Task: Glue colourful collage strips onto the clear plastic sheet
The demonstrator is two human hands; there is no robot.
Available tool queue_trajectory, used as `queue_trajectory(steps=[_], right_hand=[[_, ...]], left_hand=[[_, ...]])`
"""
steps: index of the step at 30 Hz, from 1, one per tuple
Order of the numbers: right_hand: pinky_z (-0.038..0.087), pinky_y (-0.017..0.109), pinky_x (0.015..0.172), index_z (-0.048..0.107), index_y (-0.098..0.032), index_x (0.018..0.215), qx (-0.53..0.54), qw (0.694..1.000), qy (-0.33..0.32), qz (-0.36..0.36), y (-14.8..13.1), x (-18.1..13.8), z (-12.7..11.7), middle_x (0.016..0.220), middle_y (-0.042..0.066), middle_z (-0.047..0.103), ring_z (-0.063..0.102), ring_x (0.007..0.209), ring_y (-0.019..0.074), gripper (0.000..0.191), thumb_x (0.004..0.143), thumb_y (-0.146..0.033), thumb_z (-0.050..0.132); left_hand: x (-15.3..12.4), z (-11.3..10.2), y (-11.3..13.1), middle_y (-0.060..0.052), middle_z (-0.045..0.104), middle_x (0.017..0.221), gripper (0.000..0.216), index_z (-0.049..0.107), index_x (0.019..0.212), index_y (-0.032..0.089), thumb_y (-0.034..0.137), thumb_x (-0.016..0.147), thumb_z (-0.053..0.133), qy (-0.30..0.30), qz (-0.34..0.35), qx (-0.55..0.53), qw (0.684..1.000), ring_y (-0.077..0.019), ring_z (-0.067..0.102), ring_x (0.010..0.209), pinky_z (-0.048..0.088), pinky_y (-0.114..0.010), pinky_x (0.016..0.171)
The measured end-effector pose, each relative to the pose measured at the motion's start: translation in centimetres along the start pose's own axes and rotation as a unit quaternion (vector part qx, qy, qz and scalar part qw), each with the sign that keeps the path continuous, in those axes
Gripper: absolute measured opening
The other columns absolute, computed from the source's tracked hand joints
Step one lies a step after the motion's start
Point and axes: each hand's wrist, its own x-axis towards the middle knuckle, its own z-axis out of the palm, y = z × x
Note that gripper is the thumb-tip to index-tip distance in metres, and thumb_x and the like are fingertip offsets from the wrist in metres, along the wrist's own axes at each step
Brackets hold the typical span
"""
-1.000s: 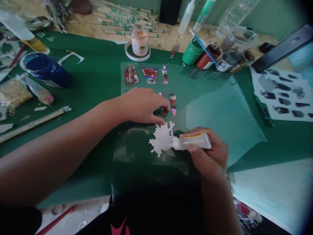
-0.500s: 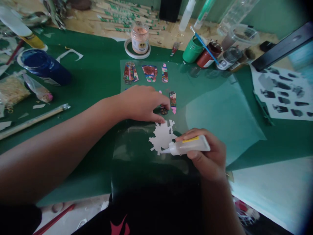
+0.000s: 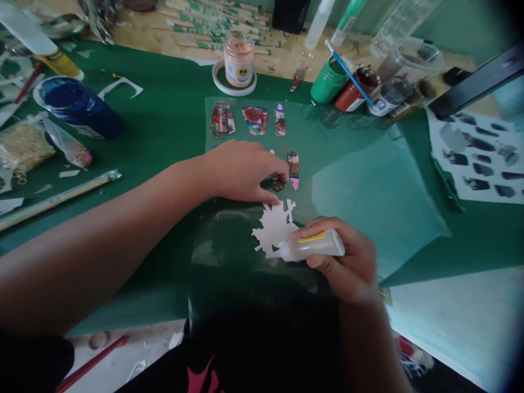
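Note:
A white paper cutout with a jagged, tabbed outline lies on a clear plastic sheet. The thumb of my left hand rests on its top edge, the other fingers apart and bent over small pieces on the sheet. In my right hand is a squeezable glue bottle, tilted nearly flat, its nozzle at the cutout's lower edge. Just beyond my left fingertips lies a narrow patterned piece. Farther back are three more colourful pieces, among them a wide one. My left hand partly hides others.
A blue paint jar stands left, with a wrapped stick nearer me. At the back are a peach paint jar, a green jar and a red jar under a blue brush. A printed sheet lies right.
The glue bottle's nozzle has moved slightly right along the cutout's lower edge and tipped lower, my right hand with it. My left hand stays on the cutout. The whole view has shifted slightly.

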Motion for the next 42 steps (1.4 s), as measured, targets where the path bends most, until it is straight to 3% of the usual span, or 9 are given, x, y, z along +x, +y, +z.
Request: queue_trajectory(steps=[8, 13, 19, 26, 36, 39, 42], right_hand=[[0.051, 0.029, 0.062, 0.074, -0.028, 0.102, 0.009, 1.000, -0.007, 0.010, 0.0, 0.0, 0.0, 0.094, 0.002, 0.076, 0.069, 0.079, 0.0182, 0.019, 0.085, -0.037, 0.076], [0.051, 0.029, 0.061, 0.074, -0.027, 0.101, 0.010, 1.000, 0.002, 0.005, 0.0, 0.0, 0.1, 0.094, 0.003, 0.076, 0.069, 0.078, 0.0188, 0.018, 0.085, -0.035, 0.076], [0.052, 0.030, 0.064, 0.074, -0.027, 0.101, 0.016, 1.000, 0.002, 0.003, 0.1, 0.1, 0.0, 0.095, 0.004, 0.076, 0.070, 0.081, 0.0208, 0.018, 0.084, -0.033, 0.077], [0.051, 0.030, 0.066, 0.074, -0.027, 0.101, 0.017, 1.000, -0.003, 0.006, 0.0, 0.0, -0.1, 0.096, 0.003, 0.076, 0.069, 0.082, 0.0198, 0.018, 0.084, -0.034, 0.077], [0.051, 0.029, 0.067, 0.074, -0.027, 0.102, 0.018, 1.000, 0.003, 0.002, 0.1, 0.0, 0.0, 0.096, 0.002, 0.076, 0.068, 0.082, 0.0177, 0.019, 0.085, -0.035, 0.076], [0.051, 0.029, 0.070, 0.074, -0.026, 0.102, 0.019, 1.000, 0.013, -0.006, 0.1, 0.1, 0.1, 0.096, 0.002, 0.076, 0.068, 0.083, 0.0177, 0.019, 0.085, -0.035, 0.077], [0.052, 0.030, 0.072, 0.074, -0.026, 0.102, 0.019, 0.999, 0.025, -0.017, 0.2, 0.1, 0.2, 0.095, 0.002, 0.076, 0.068, 0.085, 0.0178, 0.020, 0.084, -0.035, 0.077]], left_hand=[[-0.2, -0.4, 0.3, -0.003, 0.073, 0.087, 0.044, 0.069, 0.120, 0.031, 0.056, 0.084, 0.067, -0.006, 0.000, -0.004, 1.000, -0.0275, 0.063, 0.097, 0.036, -0.032, 0.070], [-0.7, -0.5, 0.4, -0.002, 0.072, 0.084, 0.038, 0.067, 0.121, 0.031, 0.052, 0.090, 0.061, 0.012, 0.013, -0.007, 1.000, -0.0247, 0.062, 0.095, 0.037, -0.030, 0.073], [0.2, 0.2, -0.1, -0.002, 0.073, 0.091, 0.047, 0.069, 0.119, 0.035, 0.062, 0.080, 0.067, -0.006, -0.012, -0.002, 1.000, -0.0277, 0.065, 0.101, 0.040, -0.032, 0.077], [0.0, 0.0, 0.0, -0.003, 0.073, 0.092, 0.047, 0.069, 0.120, 0.035, 0.061, 0.081, 0.067, -0.003, -0.007, -0.003, 1.000, -0.0292, 0.064, 0.103, 0.040, -0.033, 0.078], [-0.3, -0.1, 0.0, -0.002, 0.073, 0.085, 0.043, 0.069, 0.118, 0.033, 0.059, 0.084, 0.066, 0.011, 0.015, 0.000, 1.000, -0.0248, 0.061, 0.087, 0.027, -0.031, 0.061], [-0.5, -0.3, 0.2, -0.002, 0.073, 0.087, 0.036, 0.068, 0.119, 0.031, 0.051, 0.091, 0.062, 0.028, 0.030, -0.004, 0.999, -0.0221, 0.059, 0.082, 0.025, -0.030, 0.061], [-0.4, -0.2, 0.3, -0.002, 0.073, 0.090, 0.038, 0.069, 0.118, 0.031, 0.053, 0.087, 0.067, 0.019, 0.020, -0.005, 1.000, -0.0203, 0.057, 0.080, 0.023, -0.029, 0.062]])
